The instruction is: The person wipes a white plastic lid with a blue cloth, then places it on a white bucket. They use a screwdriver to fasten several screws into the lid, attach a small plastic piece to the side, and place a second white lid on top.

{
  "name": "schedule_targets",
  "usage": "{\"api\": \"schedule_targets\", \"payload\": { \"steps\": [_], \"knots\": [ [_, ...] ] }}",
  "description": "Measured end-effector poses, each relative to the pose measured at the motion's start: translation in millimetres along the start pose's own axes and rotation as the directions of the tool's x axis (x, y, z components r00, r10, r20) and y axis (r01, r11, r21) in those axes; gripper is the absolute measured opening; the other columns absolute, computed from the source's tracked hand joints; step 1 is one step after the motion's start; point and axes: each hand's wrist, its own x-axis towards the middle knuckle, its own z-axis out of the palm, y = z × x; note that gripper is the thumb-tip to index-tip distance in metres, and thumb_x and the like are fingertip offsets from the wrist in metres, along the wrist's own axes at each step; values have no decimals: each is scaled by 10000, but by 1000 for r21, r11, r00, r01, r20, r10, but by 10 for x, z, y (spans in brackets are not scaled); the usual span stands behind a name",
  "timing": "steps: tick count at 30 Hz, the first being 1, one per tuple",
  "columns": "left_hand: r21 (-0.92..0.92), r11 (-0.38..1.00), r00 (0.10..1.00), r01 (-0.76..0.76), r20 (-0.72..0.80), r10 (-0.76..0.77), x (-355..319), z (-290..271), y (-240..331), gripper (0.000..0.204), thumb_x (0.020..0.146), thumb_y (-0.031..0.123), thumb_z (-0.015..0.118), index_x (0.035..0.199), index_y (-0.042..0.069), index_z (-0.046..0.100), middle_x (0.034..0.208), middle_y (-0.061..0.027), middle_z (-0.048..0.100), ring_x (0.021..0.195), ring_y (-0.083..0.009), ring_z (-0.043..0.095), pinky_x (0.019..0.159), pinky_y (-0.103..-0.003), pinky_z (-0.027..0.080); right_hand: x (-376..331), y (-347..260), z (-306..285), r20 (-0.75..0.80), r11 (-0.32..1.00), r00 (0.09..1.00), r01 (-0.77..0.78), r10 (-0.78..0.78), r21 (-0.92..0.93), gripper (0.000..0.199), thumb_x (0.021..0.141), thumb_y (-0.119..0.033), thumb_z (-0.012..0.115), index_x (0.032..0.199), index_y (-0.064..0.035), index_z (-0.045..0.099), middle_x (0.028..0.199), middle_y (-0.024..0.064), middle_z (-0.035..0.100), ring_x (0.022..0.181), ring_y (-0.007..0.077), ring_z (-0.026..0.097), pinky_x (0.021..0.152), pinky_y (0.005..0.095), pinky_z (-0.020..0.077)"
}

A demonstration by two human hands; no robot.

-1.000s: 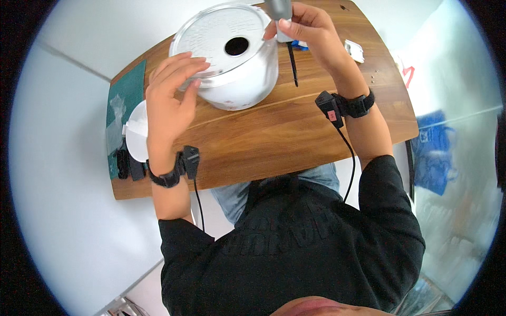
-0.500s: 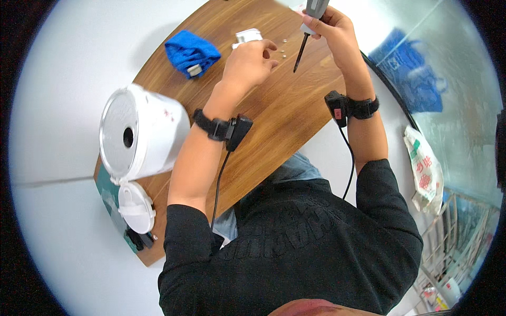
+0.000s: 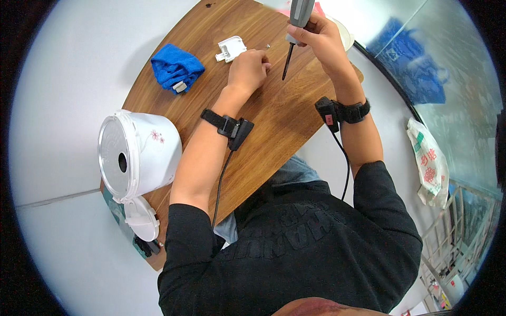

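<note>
**Right grip on the screwdriver, cooker set aside**

Right hand point(image 3: 316, 37) grips a grey-handled screwdriver point(image 3: 293, 31), tip down over the desk point(image 3: 274, 126). Left hand point(image 3: 247, 68), fingers curled, now rests beside the tip (no longer steadying the white cooker point(image 3: 139, 155), now well left); a white plastic part point(image 3: 231, 48) lies just beyond.

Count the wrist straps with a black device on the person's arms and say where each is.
2. One wrist strap is on the left forearm above the wooden table, its cable running toward the sleeve. The other strap is on the right wrist, past the table's edge.
</note>
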Motion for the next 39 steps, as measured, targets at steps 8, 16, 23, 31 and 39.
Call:
{"api": "schedule_targets", "payload": {
  "steps": [8, 16, 23, 31, 39],
  "knots": [
    [-43, 997, 998, 67, 27, -65, -53, -46, -45, 157, 863, 153, 775, 939, 25, 726, 867, -163, 746, 809, -304, 726, 738, -390, 556, -25, -48, 120, 8, 996, 999, 32, -33, 82, 302, 877, -204, 801, 1049, 27, 711, 919, 65, 710, 819, 126, 671, 752, 273, 538],
    [-293, 942, 976, 167, -85, -199, -535, -536, 54, 156, 897, 121, 695, 988, 6, 746, 863, -146, 752, 797, -250, 724, 751, -360, 562, -38, -93, 357, 70, 989, 997, 29, -39, 142, 256, 899, -210, 784, 1018, 7, 719, 904, 54, 722, 832, 127, 668, 749, 273, 534],
    [-662, 730, 920, 168, -160, -357, -1578, -1151, 41, 75, 915, 11, 720, 987, -9, 725, 883, -37, 735, 786, -71, 650, 709, -234, 522, -112, -586, 964, 243, 851, 970, -121, -8, 511, 202, 970, -188, 723, 1076, -24, 673, 884, 54, 688, 753, 141, 659, 660, 288, 543],
    [-632, 772, 857, 66, -361, -368, -2370, -1504, 176, 180, 877, -84, 730, 1032, -22, 661, 962, -89, 739, 908, -143, 719, 818, -274, 572, -227, -918, 1813, 467, 830, 871, -144, -152, 539, 215, 962, -142, 722, 1108, 4, 664, 898, 71, 703, 760, 153, 664, 663, 305, 560],
    [-480, 874, 803, 73, -492, -337, -2886, -1718, 81, 266, 841, -91, 737, 1087, 8, 713, 917, -102, 771, 851, -161, 753, 774, -291, 599, -472, -1274, 2351, 584, 832, 783, -167, -215, 529, 228, 948, -136, 735, 1100, 20, 666, 884, 74, 702, 752, 138, 660, 658, 279, 552]
  ]
}}
